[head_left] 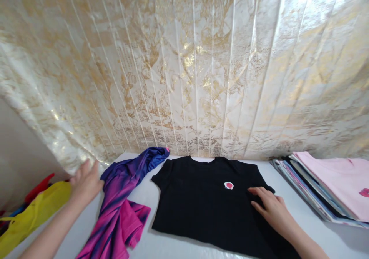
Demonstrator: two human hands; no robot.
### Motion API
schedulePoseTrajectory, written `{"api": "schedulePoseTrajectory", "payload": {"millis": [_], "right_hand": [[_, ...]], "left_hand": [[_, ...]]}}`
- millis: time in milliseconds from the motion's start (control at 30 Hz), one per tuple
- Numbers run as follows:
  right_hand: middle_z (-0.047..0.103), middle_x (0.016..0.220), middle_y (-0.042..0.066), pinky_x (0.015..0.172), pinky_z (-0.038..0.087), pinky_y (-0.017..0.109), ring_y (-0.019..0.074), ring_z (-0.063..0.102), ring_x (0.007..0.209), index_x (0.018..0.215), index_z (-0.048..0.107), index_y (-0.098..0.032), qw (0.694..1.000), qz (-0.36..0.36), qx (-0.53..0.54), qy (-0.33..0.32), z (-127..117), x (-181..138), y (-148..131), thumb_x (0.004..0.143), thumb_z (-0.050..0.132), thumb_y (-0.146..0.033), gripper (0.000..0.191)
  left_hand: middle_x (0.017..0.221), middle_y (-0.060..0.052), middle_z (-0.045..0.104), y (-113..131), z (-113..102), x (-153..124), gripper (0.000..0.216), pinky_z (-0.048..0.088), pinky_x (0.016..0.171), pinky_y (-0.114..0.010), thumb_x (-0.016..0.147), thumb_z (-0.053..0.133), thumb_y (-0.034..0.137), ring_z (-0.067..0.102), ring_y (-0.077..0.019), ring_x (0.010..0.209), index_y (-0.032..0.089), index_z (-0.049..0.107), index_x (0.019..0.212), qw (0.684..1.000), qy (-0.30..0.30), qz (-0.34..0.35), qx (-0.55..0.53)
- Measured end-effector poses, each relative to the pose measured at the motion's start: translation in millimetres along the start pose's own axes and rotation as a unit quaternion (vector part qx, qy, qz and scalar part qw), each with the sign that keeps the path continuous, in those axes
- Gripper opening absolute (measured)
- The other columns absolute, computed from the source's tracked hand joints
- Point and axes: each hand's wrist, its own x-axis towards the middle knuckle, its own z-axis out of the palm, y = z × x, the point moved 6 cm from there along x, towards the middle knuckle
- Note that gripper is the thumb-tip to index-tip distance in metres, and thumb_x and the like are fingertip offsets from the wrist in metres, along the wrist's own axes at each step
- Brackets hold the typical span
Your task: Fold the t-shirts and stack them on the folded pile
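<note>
A black T-shirt (196, 205) lies spread flat on the white table, its neck toward the curtain, with a small red and white patch (228, 186) on the chest. My right hand (268, 207) rests on the shirt's right side near the sleeve, fingers stretched out and nothing gripped. To the left, a crumpled purple, pink and blue garment (118, 201) lies beside the shirt. My left hand (85, 182) is at that garment's left edge, fingers spread and slightly blurred; whether it touches the cloth I cannot tell.
At the right stands a stack of folded clothes (314, 191), topped by a pink T-shirt (343, 186). Yellow cloth (40, 209) and red cloth (37, 189) lie piled at the far left. A shiny gold-patterned curtain (184, 66) hangs behind the white table (334, 238).
</note>
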Motion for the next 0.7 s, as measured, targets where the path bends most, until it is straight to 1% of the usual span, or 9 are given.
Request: {"api": "schedulePoseTrajectory", "payload": {"millis": [100,133,200,267,333,433,533,633,700], "right_hand": [[0.071,0.111,0.007,0.087,0.041,0.048,0.0313,0.063,0.104,0.103,0.066,-0.029,0.999,0.028,-0.026,-0.032,-10,-3,26,0.08,0.05,-0.047,0.034],[0.071,0.112,0.008,0.087,0.041,0.049,0.0321,0.063,0.105,0.103,0.067,-0.028,0.998,0.034,-0.033,-0.043,-12,-5,32,0.079,0.051,-0.049,0.035],[0.072,0.112,0.008,0.087,0.041,0.049,0.0327,0.063,0.105,0.103,0.067,-0.028,0.997,0.036,-0.042,-0.061,-18,-10,40,0.078,0.051,-0.048,0.036],[0.073,0.109,0.008,0.087,0.043,0.047,0.0313,0.065,0.102,0.102,0.068,-0.027,0.997,0.023,-0.039,-0.068,-23,-12,42,0.079,0.05,-0.045,0.034],[0.074,0.103,0.008,0.085,0.046,0.044,0.0297,0.068,0.097,0.098,0.069,-0.026,0.998,0.005,-0.028,-0.063,-27,-13,41,0.08,0.048,-0.043,0.032],[0.074,0.098,0.009,0.084,0.05,0.042,0.0285,0.069,0.094,0.093,0.07,-0.024,0.999,-0.017,0.008,-0.042,-34,-11,35,0.081,0.048,-0.045,0.033],[0.073,0.099,0.01,0.086,0.051,0.04,0.0275,0.068,0.094,0.094,0.07,-0.023,0.997,-0.03,0.057,-0.032,-45,-13,24,0.083,0.049,-0.047,0.034],[0.072,0.099,0.008,0.085,0.052,0.037,0.0263,0.067,0.093,0.094,0.069,-0.024,0.994,-0.034,0.096,-0.034,-65,-22,7,0.084,0.052,-0.051,0.034],[0.072,0.096,0.007,0.082,0.053,0.034,0.0248,0.067,0.09,0.093,0.069,-0.025,0.992,-0.039,0.114,-0.047,-83,-34,-6,0.085,0.054,-0.053,0.033]], "left_hand": [[0.127,-0.004,0.059,99,42,-31,0.046,0.039,0.101,-0.035,0.079,0.052,0.019,0.05,-0.0241,0.12,0.026,0.055,0.125,0.982,-0.086,0.156,-0.059],[0.133,-0.006,0.056,134,55,-43,0.047,0.037,0.103,-0.036,0.084,0.049,0.019,0.048,-0.0234,0.123,0.024,0.051,0.131,0.959,-0.139,0.226,-0.099],[0.138,-0.008,0.052,180,72,-58,0.049,0.036,0.104,-0.038,0.088,0.046,0.02,0.046,-0.0244,0.126,0.023,0.046,0.137,0.938,-0.189,0.26,-0.128],[0.133,-0.011,0.055,208,81,-62,0.047,0.038,0.1,-0.042,0.089,0.048,0.021,0.05,-0.0279,0.121,0.02,0.046,0.136,0.936,-0.206,0.255,-0.13],[0.124,-0.013,0.06,222,86,-59,0.042,0.039,0.096,-0.045,0.087,0.054,0.022,0.053,-0.031,0.115,0.019,0.053,0.128,0.938,-0.213,0.243,-0.123],[0.109,-0.012,0.064,230,93,-50,0.023,0.037,0.094,-0.047,0.081,0.063,0.022,0.053,-0.0326,0.11,0.018,0.064,0.103,0.938,-0.23,0.231,-0.117],[0.102,-0.009,0.062,229,96,-43,0.01,0.038,0.092,-0.044,0.076,0.066,0.023,0.053,-0.0311,0.107,0.019,0.063,0.085,0.932,-0.251,0.226,-0.129],[0.102,-0.006,0.06,225,85,-45,0.01,0.041,0.085,-0.034,0.076,0.064,0.02,0.057,-0.024,0.098,0.019,0.058,0.085,0.917,-0.278,0.233,-0.165],[0.096,-0.001,0.061,220,66,-54,0.01,0.042,0.079,-0.027,0.078,0.059,0.019,0.058,-0.0188,0.09,0.02,0.055,0.087,0.902,-0.296,0.245,-0.196]]}}
